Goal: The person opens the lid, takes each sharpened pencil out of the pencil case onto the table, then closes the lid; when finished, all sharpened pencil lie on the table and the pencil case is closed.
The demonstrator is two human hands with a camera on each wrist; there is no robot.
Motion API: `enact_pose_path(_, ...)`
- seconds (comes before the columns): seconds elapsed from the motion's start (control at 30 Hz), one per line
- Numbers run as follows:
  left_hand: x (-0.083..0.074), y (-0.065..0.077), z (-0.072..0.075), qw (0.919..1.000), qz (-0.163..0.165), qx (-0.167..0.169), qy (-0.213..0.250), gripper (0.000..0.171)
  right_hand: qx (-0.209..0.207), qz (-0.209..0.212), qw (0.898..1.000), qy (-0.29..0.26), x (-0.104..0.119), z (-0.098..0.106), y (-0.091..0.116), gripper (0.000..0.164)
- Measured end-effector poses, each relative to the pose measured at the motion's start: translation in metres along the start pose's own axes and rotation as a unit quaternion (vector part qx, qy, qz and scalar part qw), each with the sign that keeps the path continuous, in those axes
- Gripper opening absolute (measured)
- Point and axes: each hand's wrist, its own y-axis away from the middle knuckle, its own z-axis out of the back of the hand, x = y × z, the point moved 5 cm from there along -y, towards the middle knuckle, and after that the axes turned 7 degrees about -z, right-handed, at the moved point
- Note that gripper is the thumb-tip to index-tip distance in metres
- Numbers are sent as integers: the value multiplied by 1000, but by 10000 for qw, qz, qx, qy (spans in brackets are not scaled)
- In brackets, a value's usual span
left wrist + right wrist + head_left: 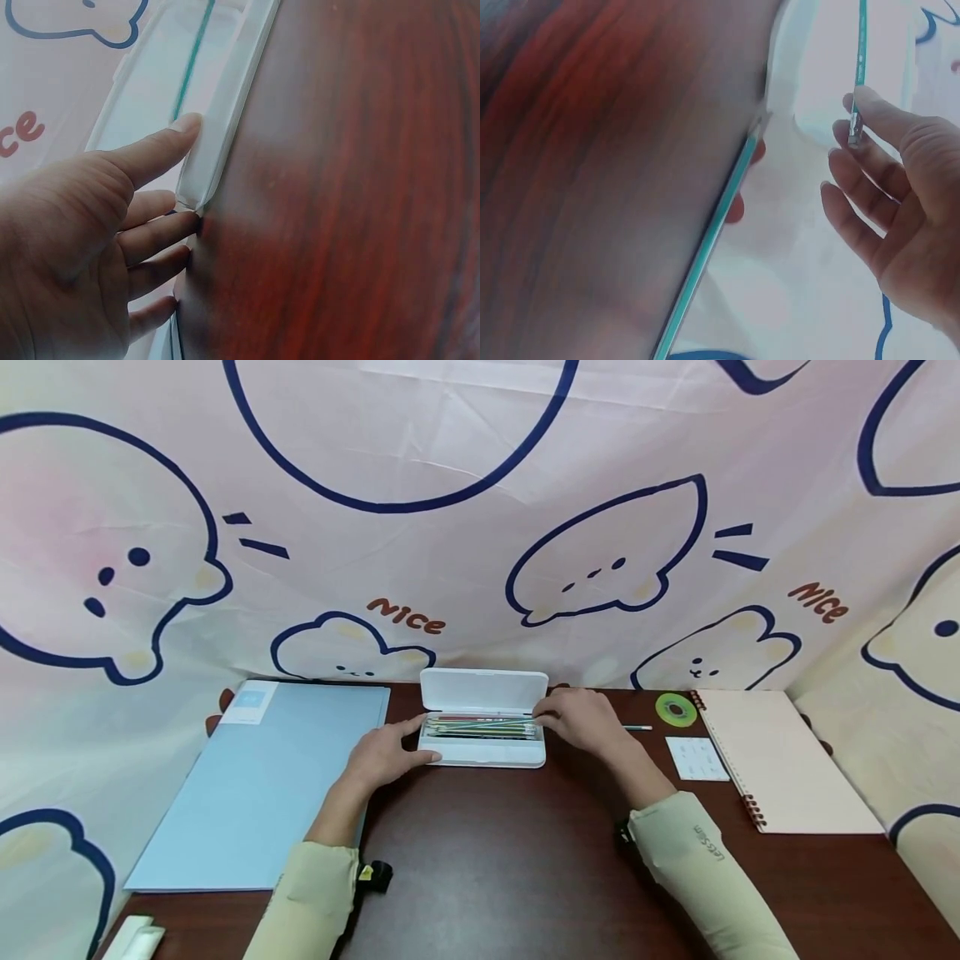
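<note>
A white pencil case (482, 754) lies with its lid (483, 690) raised at the back of the table. Several pencils (480, 727) are inside. My left hand (382, 753) touches the case's left end, thumb on the front part and the other fingers fairly straight along the end. Between thumb and forefinger, my right hand (577, 717) pinches a green pencil (862, 45) near its metal-banded end, over the case's right side. Another green pencil (709, 240) lies on the table beside the case, mostly hidden behind the right hand in the head view.
A light blue folder (262, 793) lies at left, near a white object (135, 939) at the front edge. On the right are a green roll of tape (677, 710), a small white card (697, 759) and a spiral notebook (795, 764). A printed cloth (472, 568) hangs behind.
</note>
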Motion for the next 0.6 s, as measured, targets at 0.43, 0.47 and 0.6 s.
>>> enact_pose_path(0.43, 0, -2, 1, 10000, -20, 47, -18, 82, -44, -323, 9971, -693, -35, 11, 18, 14)
enact_pose_path(0.47, 0, -2, 1, 10000, -36, 47, -20, 82, -56, -313, 9971, -693, -37, 12, 19, 14)
enact_pose_path(0.6, 1, -1, 0, 10000, -34, 65, -1, 83, -76, -344, 9967, -735, -46, 13, 24, 14)
